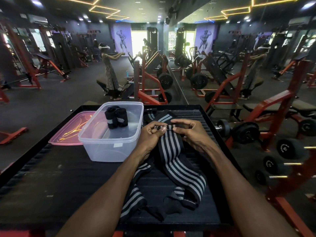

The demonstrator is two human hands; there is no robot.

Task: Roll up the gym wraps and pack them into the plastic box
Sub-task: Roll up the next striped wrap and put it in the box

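A long black gym wrap with grey stripes lies across the black platform. My left hand and my right hand pinch its far end between thumbs and fingers, where a small tight roll has formed. The rest of the wrap trails toward me in loose folds. A second striped wrap lies flat behind my hands. The clear plastic box stands open to the left of my hands, with two rolled black wraps upright inside it.
A pink lid lies left of the box on the platform. Dumbbells on a red rack stand to the right. Red gym machines, a wall mirror and a person stretching are farther back.
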